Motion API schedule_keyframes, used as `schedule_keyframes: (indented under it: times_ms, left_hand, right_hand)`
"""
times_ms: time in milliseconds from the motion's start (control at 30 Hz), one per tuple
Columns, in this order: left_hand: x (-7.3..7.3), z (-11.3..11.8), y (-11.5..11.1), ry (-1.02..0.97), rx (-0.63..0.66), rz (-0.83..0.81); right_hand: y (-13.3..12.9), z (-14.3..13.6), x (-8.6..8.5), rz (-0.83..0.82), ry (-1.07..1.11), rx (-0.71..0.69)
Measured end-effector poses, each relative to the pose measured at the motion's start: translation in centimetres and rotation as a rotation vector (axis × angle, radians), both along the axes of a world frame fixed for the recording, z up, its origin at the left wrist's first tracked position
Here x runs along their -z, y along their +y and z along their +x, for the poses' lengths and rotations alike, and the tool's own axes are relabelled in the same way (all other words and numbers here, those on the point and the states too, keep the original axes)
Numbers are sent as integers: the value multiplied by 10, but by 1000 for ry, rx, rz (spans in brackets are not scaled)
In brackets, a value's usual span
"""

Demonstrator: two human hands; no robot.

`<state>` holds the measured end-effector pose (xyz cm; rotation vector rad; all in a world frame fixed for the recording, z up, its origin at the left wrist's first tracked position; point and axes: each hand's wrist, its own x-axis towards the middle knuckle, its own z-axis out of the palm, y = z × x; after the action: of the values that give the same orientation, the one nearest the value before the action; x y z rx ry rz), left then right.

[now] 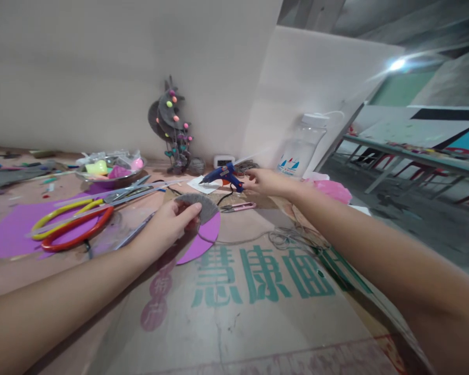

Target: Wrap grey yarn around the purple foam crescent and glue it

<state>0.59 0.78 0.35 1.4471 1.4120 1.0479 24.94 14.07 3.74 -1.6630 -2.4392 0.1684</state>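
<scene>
My left hand [175, 221] is closed on a purple crescent-shaped piece [205, 237], its upper part covered with grey yarn [202, 204]. From the wrapped part a grey strand runs right to a loose tangle of yarn [293, 238]. My right hand [263, 182] reaches to the handle end of a blue glue gun [226, 173], fingers partly bent and apart, not wrapped round it; whether the fingertips touch it is unclear. The gun's nozzle points left over a white paper square [204, 185]. Small pink-handled snips [244, 207] lie just below.
Red-and-yellow-handled scissors [76, 224] rest on purple sheet [8, 232] at left, near a metal bowl [111, 179] of colourful pieces. A decorated grey crescent [168, 120] stands behind. A clear bottle [300, 148] and pink plastic [330, 190] are at right.
</scene>
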Motion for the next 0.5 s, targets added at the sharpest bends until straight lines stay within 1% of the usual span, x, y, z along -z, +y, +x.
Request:
schedule_keyframes:
  times_ms: [133, 233, 300, 400, 500]
  left_hand:
    - [1, 0, 1, -38, -1, 38]
    - [3, -2, 3, -22, 11, 56]
    - [5, -3, 5, -17, 29, 50]
    - [8, -4, 7, -34, 27, 49]
    - [10, -4, 7, -51, 13, 60]
  right_hand:
    - [21, -22, 19, -16, 173, -43]
    - [26, -34, 35, -3, 278, -34]
    - [26, -37, 43, 10, 321, -7]
    - [25, -37, 45, 7, 374, 17]
    - [22, -36, 40, -39, 413, 25]
